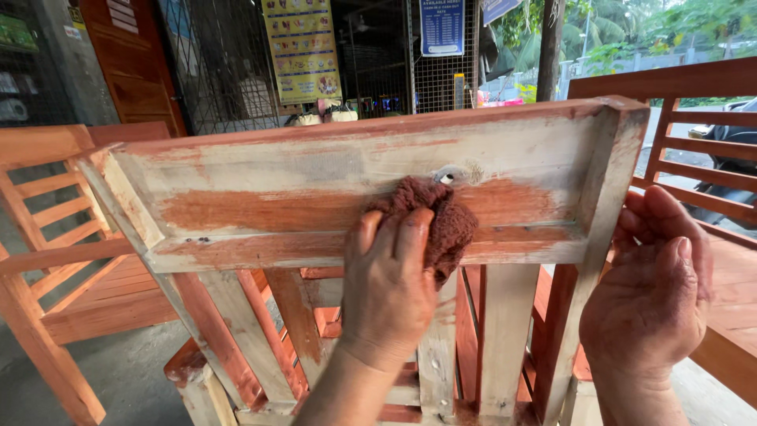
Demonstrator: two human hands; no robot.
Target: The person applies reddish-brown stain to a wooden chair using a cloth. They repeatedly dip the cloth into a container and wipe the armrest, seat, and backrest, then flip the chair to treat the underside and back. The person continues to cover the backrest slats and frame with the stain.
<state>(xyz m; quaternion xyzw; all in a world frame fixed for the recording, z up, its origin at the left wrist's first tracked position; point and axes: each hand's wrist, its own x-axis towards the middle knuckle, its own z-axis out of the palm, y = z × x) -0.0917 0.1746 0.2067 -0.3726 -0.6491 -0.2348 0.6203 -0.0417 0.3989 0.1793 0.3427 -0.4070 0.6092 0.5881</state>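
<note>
Open-fronted workshop, concrete floor, wire mesh and posters behind, greenery and road off to the right.

- Your left hand (388, 284) is clenching a wadded reddish-brown staining rag (435, 218), fingers curled over it and pressing it against the inner face of the pale unfinished wooden furniture frame (331, 170) tipped on its side in front of you. The rag is sitting just below a small metal screw fitting (449, 175) set into the board.
- Your right hand (658, 288) is holding nothing; palm and fingers are lying loosely curved against the outer face of the frame's right upright, steadying it.
- Step in hand, as I judge it: you are rubbing red-brown stain into the recessed panel. One broad band of colour is already running across the lower half of that face; the upper half and the end pieces are showing mostly bare, whitish wood with only thin smears.
- Next stroke, by my reading, is calling for even pressure along the grain into the pale upper strip, working round the screw fitting rather than snagging the cloth on it, and getting into the inside corners where the rim meets the panel.
- Below the panel, vertical slats (505, 331) are partly stained, partly bare.
- Around you: a finished orange-brown slatted wooden chair (55, 237) at left, close to the frame, and an orange-brown slatted bench back (694, 150) at right, just behind your right hand. Both are crowding the frame's ends, so elbow room for long strokes looks limited. A dark vehicle is showing through the slats at far right.
</note>
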